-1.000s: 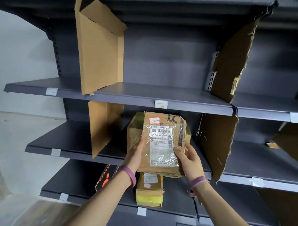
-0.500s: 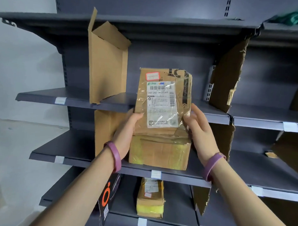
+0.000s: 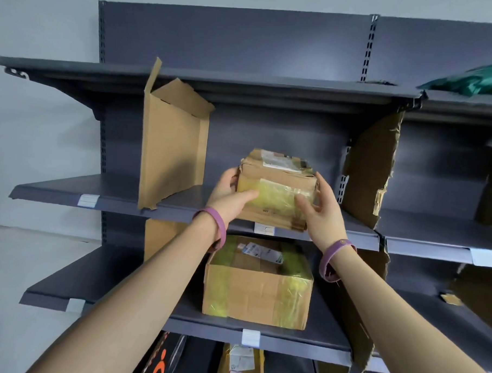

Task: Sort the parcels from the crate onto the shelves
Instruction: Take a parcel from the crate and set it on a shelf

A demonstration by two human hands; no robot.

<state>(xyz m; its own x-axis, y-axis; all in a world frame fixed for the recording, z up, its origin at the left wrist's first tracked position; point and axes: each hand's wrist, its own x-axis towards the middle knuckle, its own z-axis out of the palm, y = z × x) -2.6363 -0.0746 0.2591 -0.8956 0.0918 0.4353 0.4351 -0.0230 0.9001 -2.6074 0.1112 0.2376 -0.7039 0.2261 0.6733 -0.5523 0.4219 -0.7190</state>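
Left of the grip, an upright cardboard divider (image 3: 171, 149) stands on the middle shelf (image 3: 70, 188), near the left hand but not touching it.

The left hand (image 3: 228, 198) grips the small parcel (image 3: 275, 187) at its left end. The thumb lies across the front face on the yellow tape and the fingers curl round the left side. A purple wristband (image 3: 216, 223) sits on that wrist.

The small parcel is a worn brown box with a white label on its top face, clamped between the two hands. It sits at the front lip of the middle shelf, in the bay between the two dividers. Whether its underside rests on the shelf I cannot tell.

Directly under the grip, a bigger taped parcel (image 3: 257, 284) sits on the next shelf (image 3: 54, 290) down. Another parcel (image 3: 241, 363) shows lower again.

The right hand (image 3: 321, 215) holds the small parcel's right end. The thumb presses the front face and the fingers (image 3: 322, 184) reach up along the right side. Its wrist carries a second wristband (image 3: 334, 258).

Right of the grip hangs a torn cardboard divider (image 3: 372, 169), close by and clear of the hand. Well up and to the right, a green bag (image 3: 475, 80) lies on the top shelf (image 3: 272, 84).
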